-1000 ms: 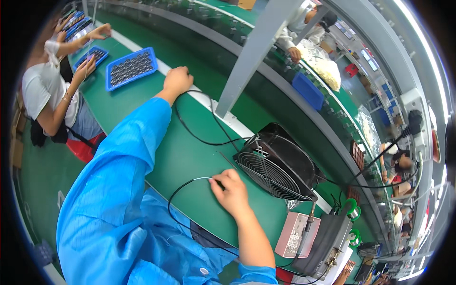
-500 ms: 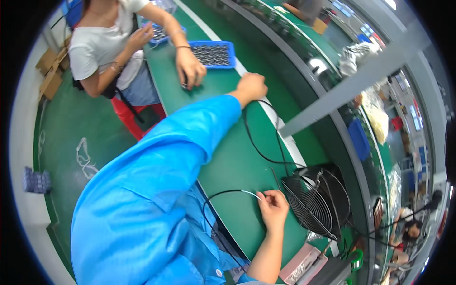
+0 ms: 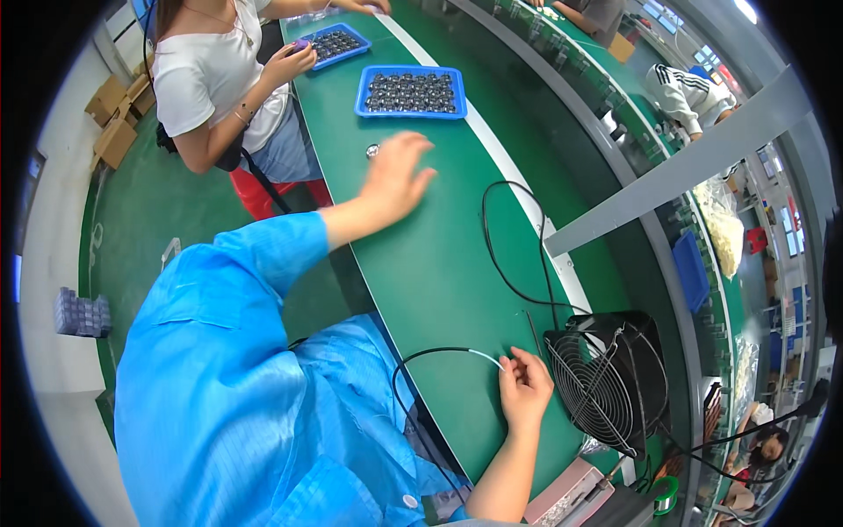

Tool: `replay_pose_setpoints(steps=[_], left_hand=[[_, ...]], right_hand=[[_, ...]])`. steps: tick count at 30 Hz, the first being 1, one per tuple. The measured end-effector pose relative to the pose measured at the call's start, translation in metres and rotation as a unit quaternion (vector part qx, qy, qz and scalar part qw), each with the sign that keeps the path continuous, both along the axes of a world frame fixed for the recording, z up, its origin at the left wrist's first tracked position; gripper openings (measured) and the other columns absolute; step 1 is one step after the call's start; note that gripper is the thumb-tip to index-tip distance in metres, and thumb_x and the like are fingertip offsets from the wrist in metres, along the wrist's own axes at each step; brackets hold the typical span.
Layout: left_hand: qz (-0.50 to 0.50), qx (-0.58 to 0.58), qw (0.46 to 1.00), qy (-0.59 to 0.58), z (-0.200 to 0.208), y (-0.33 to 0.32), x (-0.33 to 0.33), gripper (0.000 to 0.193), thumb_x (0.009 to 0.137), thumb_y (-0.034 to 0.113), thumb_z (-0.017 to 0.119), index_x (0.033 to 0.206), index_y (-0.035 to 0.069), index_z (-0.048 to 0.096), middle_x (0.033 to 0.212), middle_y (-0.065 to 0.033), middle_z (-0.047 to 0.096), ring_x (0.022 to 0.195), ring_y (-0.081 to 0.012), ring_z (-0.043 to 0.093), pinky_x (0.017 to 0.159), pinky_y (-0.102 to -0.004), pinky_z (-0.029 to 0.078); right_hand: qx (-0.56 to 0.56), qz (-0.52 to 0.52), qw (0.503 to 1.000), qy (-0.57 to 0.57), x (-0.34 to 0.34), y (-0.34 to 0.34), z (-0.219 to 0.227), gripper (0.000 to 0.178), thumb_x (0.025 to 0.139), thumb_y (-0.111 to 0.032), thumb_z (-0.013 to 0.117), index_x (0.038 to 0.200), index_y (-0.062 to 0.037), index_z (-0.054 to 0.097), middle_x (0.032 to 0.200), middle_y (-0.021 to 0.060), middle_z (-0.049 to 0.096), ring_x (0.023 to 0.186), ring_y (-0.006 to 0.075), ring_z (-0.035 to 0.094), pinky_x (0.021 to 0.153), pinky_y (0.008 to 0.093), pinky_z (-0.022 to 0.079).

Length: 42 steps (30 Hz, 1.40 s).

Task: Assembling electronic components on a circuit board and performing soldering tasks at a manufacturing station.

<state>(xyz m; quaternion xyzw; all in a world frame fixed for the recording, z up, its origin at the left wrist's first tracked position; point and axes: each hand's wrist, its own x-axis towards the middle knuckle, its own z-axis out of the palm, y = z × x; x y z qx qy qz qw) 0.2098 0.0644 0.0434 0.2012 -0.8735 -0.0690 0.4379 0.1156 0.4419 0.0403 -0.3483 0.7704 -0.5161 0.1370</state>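
My left hand (image 3: 395, 180) is over the green bench (image 3: 430, 272), slightly smeared, with its fingers apart and nothing visible in them. Just beyond its fingers lies a small round metal part (image 3: 372, 150). Nearer to me, my right hand (image 3: 527, 391) pinches the pale tip of a thin black cable (image 3: 439, 350) between thumb and finger. From that tip the cable arches left and drops over the bench edge past my blue smock.
A black fan with a wire guard (image 3: 601, 378) stands right of my right hand, its black cord (image 3: 488, 241) looped behind. Blue trays (image 3: 411, 114) of round metal parts are farther off, beside a seated co-worker (image 3: 206, 88). A grey post (image 3: 676, 167) slants over the bench's right edge.
My left hand has come back from the bench's far right edge toward the left. The co-worker's hand has withdrawn, leaving the round part on the bench. My right hand keeps its pinch.
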Motion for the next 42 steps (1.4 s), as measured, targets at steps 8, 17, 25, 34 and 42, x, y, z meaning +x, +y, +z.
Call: replay_pose_setpoints(steps=[8, 17, 25, 34, 42], left_hand=[[0.096, 0.076, 0.984, -0.129, -0.032, -0.038, 0.032, 0.040, 0.083, 0.018, 0.071, 0.115, 0.000, 0.056, 0.101, -0.0163, 0.058, 0.094, -0.0312, 0.059, 0.083, -0.0404, 0.048], [-0.307, 0.371, 0.876, 0.004, 0.043, 0.122, 0.011, 0.035, 0.077, 0.006, 0.078, 0.103, 0.000, 0.055, 0.099, -0.0117, 0.067, 0.074, -0.0103, 0.057, 0.070, -0.0263, 0.051], [-0.431, 0.293, 0.853, 0.023, 0.050, 0.154, 0.007, 0.040, 0.071, 0.007, 0.084, 0.095, 0.003, 0.053, 0.101, -0.0163, 0.067, 0.078, -0.0148, 0.065, 0.062, -0.0267, 0.052], [-0.447, 0.227, 0.865, 0.024, 0.042, 0.171, 0.005, 0.041, 0.066, 0.013, 0.087, 0.092, 0.004, 0.056, 0.098, -0.0136, 0.070, 0.079, -0.0225, 0.068, 0.066, -0.0303, 0.053], [-0.482, 0.186, 0.855, -0.040, 0.028, 0.194, 0.004, 0.039, 0.067, 0.018, 0.085, 0.093, 0.004, 0.060, 0.102, -0.0092, 0.069, 0.081, -0.0266, 0.066, 0.070, -0.0349, 0.054]], right_hand=[[-0.019, 0.018, 0.999, -0.043, 0.008, 0.005, -0.003, 0.057, 0.078, 0.008, 0.069, 0.132, -0.0029, 0.053, 0.089, 0.0046, 0.063, 0.065, 0.0034, 0.050, 0.056, 0.0156, 0.039], [-0.073, 0.013, 0.995, -0.067, 0.014, 0.005, -0.010, 0.035, 0.080, 0.008, 0.069, 0.113, 0.0021, 0.064, 0.091, 0.0049, 0.063, 0.075, 0.0076, 0.058, 0.062, 0.0190, 0.045], [-0.095, 0.026, 0.995, -0.034, 0.012, -0.002, -0.011, 0.034, 0.076, 0.012, 0.065, 0.109, 0.0009, 0.067, 0.088, 0.0062, 0.063, 0.067, 0.0044, 0.054, 0.052, 0.0170, 0.040], [-0.149, 0.025, 0.985, 0.083, 0.012, 0.005, 0.007, 0.035, 0.076, -0.011, 0.066, 0.107, 0.0050, 0.065, 0.101, 0.0153, 0.062, 0.070, 0.0147, 0.052, 0.058, 0.0215, 0.039], [-0.216, -0.056, 0.963, -0.152, 0.068, 0.003, 0.014, 0.053, 0.085, -0.009, 0.070, 0.130, 0.0087, 0.048, 0.110, 0.0159, 0.064, 0.084, 0.0114, 0.060, 0.062, 0.0211, 0.048]])
